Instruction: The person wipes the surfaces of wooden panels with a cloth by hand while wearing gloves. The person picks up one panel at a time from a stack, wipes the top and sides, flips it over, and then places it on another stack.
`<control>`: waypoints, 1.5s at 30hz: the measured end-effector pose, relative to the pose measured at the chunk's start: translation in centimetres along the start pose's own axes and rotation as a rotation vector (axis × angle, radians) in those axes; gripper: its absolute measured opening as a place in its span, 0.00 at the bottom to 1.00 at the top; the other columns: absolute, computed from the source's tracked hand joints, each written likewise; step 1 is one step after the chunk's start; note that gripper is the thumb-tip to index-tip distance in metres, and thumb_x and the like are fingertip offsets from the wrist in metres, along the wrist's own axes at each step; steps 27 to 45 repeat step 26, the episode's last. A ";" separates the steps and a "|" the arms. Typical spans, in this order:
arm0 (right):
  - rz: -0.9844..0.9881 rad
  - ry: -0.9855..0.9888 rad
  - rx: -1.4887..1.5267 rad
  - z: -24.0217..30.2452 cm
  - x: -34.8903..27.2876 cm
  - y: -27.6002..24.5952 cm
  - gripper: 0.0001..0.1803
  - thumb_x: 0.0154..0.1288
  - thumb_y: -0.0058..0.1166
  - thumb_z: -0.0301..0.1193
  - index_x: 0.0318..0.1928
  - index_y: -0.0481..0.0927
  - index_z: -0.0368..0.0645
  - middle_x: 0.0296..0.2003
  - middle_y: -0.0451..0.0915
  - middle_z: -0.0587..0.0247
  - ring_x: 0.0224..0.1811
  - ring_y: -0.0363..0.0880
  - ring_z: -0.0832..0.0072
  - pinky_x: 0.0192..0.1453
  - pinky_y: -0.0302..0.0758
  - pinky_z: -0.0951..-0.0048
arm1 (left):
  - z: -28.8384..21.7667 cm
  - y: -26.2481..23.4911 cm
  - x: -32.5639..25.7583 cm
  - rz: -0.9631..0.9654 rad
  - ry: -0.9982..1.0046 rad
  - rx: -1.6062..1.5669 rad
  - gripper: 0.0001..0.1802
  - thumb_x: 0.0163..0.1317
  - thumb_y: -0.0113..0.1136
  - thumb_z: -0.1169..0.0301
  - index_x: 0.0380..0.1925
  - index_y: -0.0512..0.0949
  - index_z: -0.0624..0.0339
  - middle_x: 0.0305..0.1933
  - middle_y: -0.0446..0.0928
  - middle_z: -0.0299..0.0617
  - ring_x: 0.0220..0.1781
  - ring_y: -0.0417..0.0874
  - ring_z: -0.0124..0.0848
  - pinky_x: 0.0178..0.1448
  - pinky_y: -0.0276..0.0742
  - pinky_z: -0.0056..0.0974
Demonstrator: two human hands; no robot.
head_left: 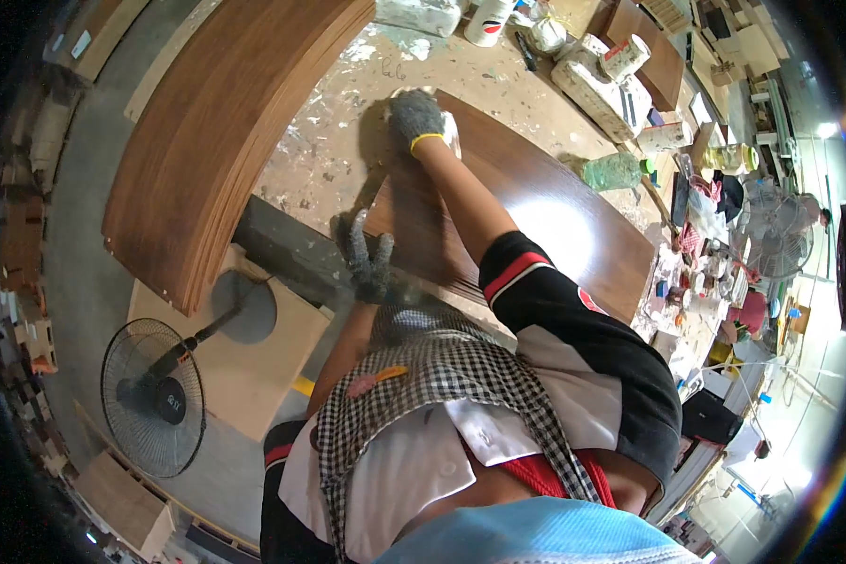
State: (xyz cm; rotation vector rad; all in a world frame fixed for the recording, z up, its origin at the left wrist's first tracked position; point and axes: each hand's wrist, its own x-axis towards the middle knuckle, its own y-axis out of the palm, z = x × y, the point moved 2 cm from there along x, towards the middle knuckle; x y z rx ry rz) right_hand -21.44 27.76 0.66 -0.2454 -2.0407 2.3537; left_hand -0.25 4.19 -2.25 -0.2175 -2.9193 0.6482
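A dark brown wood-grain panel (526, 179) with a curved far edge lies on the worktable in front of me, a bright glare on its right part. My right hand (416, 119), in a grey glove with a yellow cuff, reaches to the panel's far left end. It presses on a white cloth (452, 133), which shows at its fingertips and beside the wrist; the palm side is hidden. My left hand (368, 261), also grey-gloved, is held by the panel's near left corner, fingers stretched and apart, with nothing seen in it.
A stack of similar curved panels (244, 113) stands at the left. Beyond the panel are a green plastic bottle (616, 173), a stained white container (602, 94) and a white cup (488, 23). A standing fan (155, 397) is at lower left, another fan (773, 237) at far right.
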 end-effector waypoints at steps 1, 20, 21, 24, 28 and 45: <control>0.179 0.020 0.132 0.5 0.5 -0.6 0.18 0.71 0.51 0.42 0.52 0.87 0.48 0.52 0.85 0.48 0.59 0.81 0.54 0.67 0.72 0.55 | -0.2 -0.1 0.1 -0.008 -0.017 -0.010 0.33 0.72 0.61 0.60 0.72 0.65 0.60 0.75 0.63 0.53 0.75 0.64 0.48 0.76 0.59 0.53; 0.137 -0.408 0.417 7.4 -10.8 -1.3 0.18 0.68 0.52 0.35 0.55 0.86 0.51 0.53 0.85 0.51 0.56 0.84 0.53 0.61 0.79 0.57 | 2.1 0.5 0.1 -0.001 -0.025 0.160 0.43 0.66 0.66 0.49 0.74 0.64 0.61 0.79 0.54 0.64 0.82 0.49 0.59 0.82 0.47 0.58; 0.081 -0.362 0.594 6.4 -10.9 -1.3 0.17 0.69 0.53 0.35 0.55 0.86 0.53 0.53 0.85 0.51 0.57 0.83 0.53 0.63 0.78 0.57 | 2.4 0.3 0.1 0.000 -0.029 0.162 0.44 0.66 0.66 0.49 0.74 0.63 0.61 0.80 0.53 0.64 0.82 0.49 0.59 0.83 0.47 0.58; -0.172 -0.053 0.730 2.6 -15.2 -4.9 0.17 0.70 0.53 0.36 0.56 0.85 0.48 0.50 0.86 0.49 0.55 0.84 0.51 0.61 0.78 0.58 | 1.8 -2.5 -0.5 0.101 -0.116 -0.143 0.38 0.71 0.62 0.53 0.74 0.65 0.61 0.78 0.63 0.56 0.79 0.61 0.51 0.81 0.56 0.51; -0.313 -0.038 0.730 0.1 -16.9 -3.0 0.18 0.71 0.53 0.36 0.56 0.85 0.46 0.49 0.86 0.49 0.54 0.84 0.51 0.60 0.79 0.58 | 0.2 -5.0 -1.0 0.110 -0.114 -0.254 0.34 0.73 0.61 0.57 0.74 0.65 0.60 0.75 0.68 0.50 0.76 0.68 0.46 0.79 0.61 0.48; -0.313 -0.038 0.730 0.1 -16.9 -3.0 0.18 0.71 0.53 0.36 0.56 0.85 0.46 0.49 0.86 0.49 0.54 0.84 0.51 0.60 0.79 0.58 | 0.2 -5.0 -1.0 0.110 -0.114 -0.254 0.34 0.73 0.61 0.57 0.74 0.65 0.60 0.75 0.68 0.50 0.76 0.68 0.46 0.79 0.61 0.48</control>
